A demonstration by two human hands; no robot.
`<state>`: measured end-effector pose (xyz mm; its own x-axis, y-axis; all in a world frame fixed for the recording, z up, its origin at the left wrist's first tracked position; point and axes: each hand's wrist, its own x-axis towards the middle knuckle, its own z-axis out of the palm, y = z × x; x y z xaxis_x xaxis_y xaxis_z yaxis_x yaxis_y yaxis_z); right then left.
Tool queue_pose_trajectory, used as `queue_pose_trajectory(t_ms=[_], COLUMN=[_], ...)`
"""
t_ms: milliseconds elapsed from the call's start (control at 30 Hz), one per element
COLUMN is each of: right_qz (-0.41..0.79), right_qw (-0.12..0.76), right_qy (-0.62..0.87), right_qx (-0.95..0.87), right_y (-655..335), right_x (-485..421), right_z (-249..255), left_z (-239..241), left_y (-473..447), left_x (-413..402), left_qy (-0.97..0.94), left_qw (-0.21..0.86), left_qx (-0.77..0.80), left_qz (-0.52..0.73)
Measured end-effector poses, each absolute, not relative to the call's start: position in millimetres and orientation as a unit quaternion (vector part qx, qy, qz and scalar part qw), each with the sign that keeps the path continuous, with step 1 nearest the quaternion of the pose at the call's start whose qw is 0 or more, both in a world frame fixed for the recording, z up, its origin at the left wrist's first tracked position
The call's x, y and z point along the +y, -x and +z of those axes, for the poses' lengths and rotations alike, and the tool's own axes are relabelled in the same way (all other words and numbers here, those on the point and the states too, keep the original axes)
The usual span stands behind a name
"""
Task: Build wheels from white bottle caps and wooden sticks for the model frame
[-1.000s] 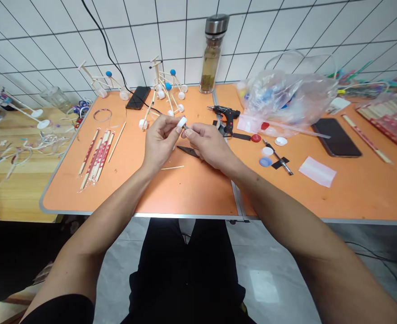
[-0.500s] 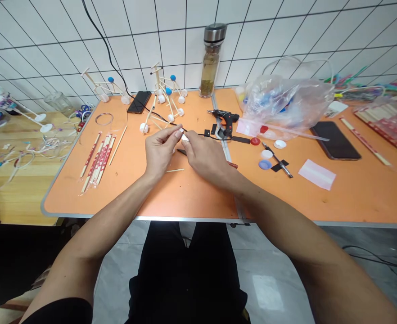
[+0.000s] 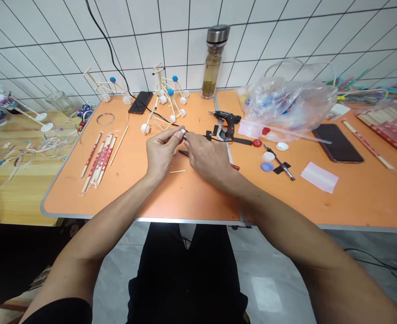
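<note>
My left hand (image 3: 162, 150) and my right hand (image 3: 208, 155) meet over the middle of the orange table (image 3: 185, 202). Both are closed, with the fingertips pinched around a small white piece (image 3: 184, 131) that is mostly hidden, so its kind does not show. A short thin stick (image 3: 177, 171) lies on the table below the hands. Under my right hand, a dark pointed tool (image 3: 182, 153) sticks out to the left. Just behind the hands stands a frame of wooden sticks (image 3: 171, 101) with white wheels and blue caps.
A black glue gun (image 3: 228, 120) lies right of the hands, its cable running behind them. Wrapped chopsticks (image 3: 100, 162) lie at left. At right are bottle caps (image 3: 267, 167), a pen-like knife (image 3: 281, 164), a phone (image 3: 338, 143) and a plastic bag (image 3: 289, 103). A glass bottle (image 3: 214, 63) stands by the wall.
The view has shifted very slightly. My fingers have moved a little around the white piece, and both hands still stay together in the same place.
</note>
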<state>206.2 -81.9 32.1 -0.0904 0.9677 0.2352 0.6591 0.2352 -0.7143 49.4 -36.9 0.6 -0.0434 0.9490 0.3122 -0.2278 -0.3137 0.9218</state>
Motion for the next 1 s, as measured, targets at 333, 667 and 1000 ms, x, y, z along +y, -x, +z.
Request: queue_pose_trajectory(t_ms=[333,667,1000], right_qz=[0.526,0.016,0.619], right_qw=[0.446,0.183,0.329], right_qy=[0.424,0.633,0.385], right_qx=[-0.587,-0.752,-0.601], right_y=[-215,-208,-235], right_x=[-68,-80,-66], right_z=[33,27,54], left_z=[-2,-6,6], left_y=[-49,-46,-51], left_x=[-28,-27,-35], left_qy=[-0.542,-0.584,-0.566], left_qw=[0.456,0.419,0.441], left_qx=[0.324,0.365,0.292], left_qz=[0.627,0.592,0.632])
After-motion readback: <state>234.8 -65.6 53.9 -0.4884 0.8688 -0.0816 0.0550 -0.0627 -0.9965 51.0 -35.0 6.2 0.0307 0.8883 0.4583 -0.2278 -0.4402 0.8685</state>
